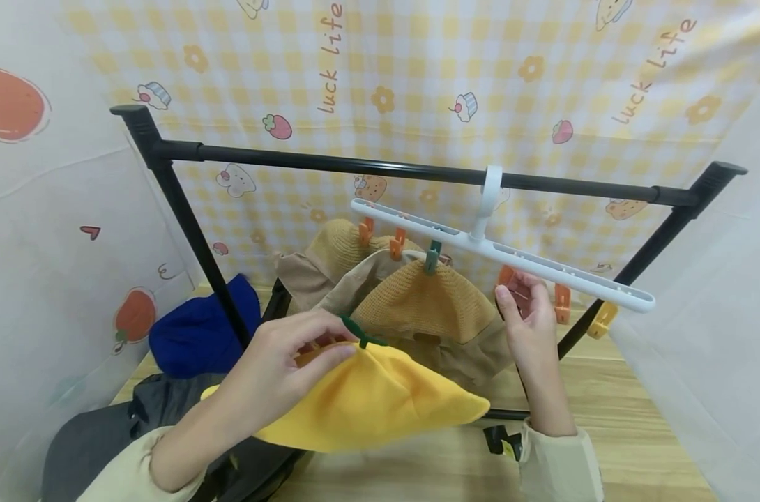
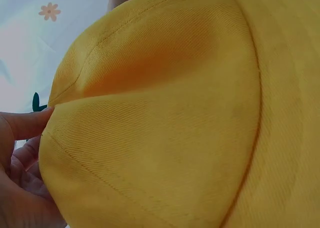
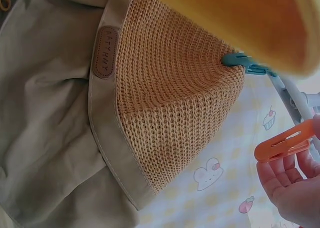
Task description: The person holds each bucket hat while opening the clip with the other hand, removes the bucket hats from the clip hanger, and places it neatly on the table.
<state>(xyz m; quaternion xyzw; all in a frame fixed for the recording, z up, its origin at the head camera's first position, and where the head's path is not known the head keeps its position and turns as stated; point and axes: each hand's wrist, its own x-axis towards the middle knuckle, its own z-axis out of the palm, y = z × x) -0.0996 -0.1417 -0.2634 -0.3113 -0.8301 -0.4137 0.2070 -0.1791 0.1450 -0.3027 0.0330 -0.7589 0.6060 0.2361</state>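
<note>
My left hand (image 1: 279, 366) pinches a yellow bucket hat (image 1: 380, 404) by its crown, close to the green leaf-shaped tip (image 1: 353, 328). The left wrist view shows the yellow hat (image 2: 160, 118) folding inward at the thumb. My right hand (image 1: 533, 328) pinches an orange clip (image 3: 285, 144) below the right half of a white clip hanger (image 1: 537, 263). A tan knitted hat (image 1: 427, 300) with a beige fabric brim hangs from a dark green clip (image 1: 433, 258). Behind it, another tan hat (image 1: 336, 244) hangs at the orange clips (image 1: 397, 245) on the left.
The hanger hooks over the black rail (image 1: 355, 164) of a rack. More clips, one orange (image 1: 563, 304) and one yellow (image 1: 602, 321), hang right of my right hand. A blue hat (image 1: 198, 335) and dark grey fabric (image 1: 104, 446) lie at the left on the wooden surface (image 1: 643, 432).
</note>
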